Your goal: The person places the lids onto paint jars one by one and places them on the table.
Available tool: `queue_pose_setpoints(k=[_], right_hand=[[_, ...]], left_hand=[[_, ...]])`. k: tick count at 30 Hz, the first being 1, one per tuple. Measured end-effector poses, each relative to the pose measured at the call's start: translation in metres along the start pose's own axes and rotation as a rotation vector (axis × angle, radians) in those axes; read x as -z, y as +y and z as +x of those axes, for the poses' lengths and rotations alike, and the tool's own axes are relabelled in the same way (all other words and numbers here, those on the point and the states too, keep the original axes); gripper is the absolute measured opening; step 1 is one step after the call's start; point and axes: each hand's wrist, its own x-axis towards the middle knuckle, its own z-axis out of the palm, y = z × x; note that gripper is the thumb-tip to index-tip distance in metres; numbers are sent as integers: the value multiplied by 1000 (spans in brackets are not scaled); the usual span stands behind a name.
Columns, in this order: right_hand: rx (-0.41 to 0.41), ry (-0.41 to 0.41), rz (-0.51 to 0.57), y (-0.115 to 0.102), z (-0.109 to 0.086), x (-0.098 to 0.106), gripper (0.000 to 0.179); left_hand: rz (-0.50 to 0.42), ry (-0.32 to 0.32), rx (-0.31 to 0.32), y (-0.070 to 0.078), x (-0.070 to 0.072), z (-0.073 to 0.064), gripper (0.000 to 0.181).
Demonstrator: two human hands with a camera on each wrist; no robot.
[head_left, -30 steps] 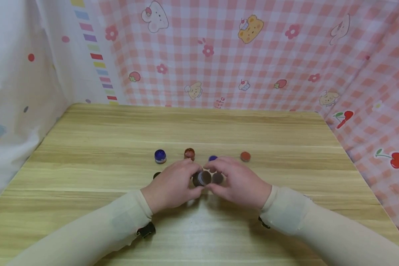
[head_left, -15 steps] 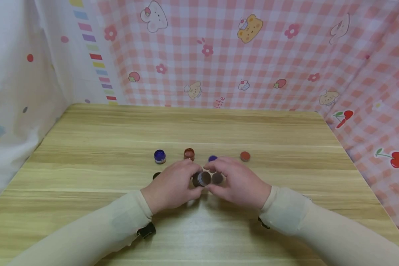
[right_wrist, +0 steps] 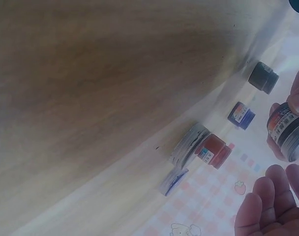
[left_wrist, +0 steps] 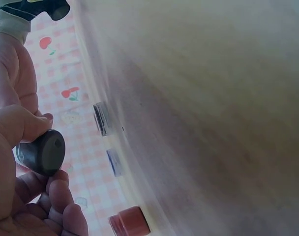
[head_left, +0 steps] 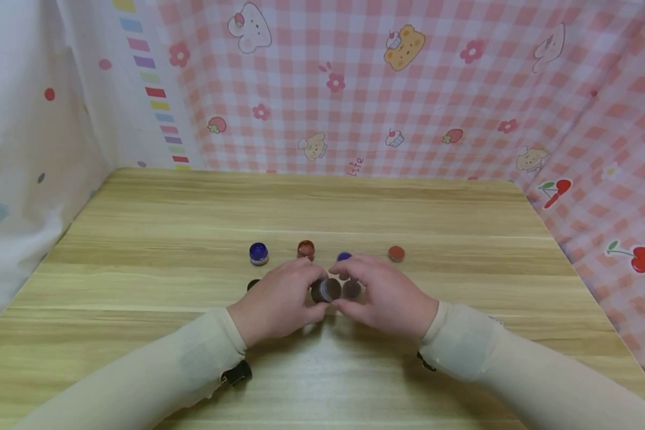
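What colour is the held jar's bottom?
The bottom is nearly black, clearest in the left wrist view.

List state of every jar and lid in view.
Round brown plastic-looking jar, tipped, held in left hand; lid on or off unclear
Round blue plastic-looking jar, upright, open
Round red plastic-looking jar, upright, open
Round black plastic-looking jar, upright; lid unclear
Round blue plastic-looking lid, off, partly hidden
Round orange plastic-looking lid, off, flat
Round dark plastic-looking lid, off, flat

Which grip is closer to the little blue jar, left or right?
Left. The left grip is just on the near side of the blue jar, slightly rightward. The right grip is farther away, well off to the jar's right.
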Motion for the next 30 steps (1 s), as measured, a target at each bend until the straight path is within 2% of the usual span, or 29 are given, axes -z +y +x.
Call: queue_pose_setpoints(k=[8,15,22,30], right_hand=[[16,13,-27,1,1,-2,32],[35,28,-22,2,0,-3,40],[14,11,-17,1,0,-3,30],[14,6,-7,3,-1,-3,39]], left_hand=[[-1,0,4,0,0,0,26],[4,-4,9,0,0,0,28],[4,-2,-1,0,0,0,26],[1,-4,8,1,0,0,28]])
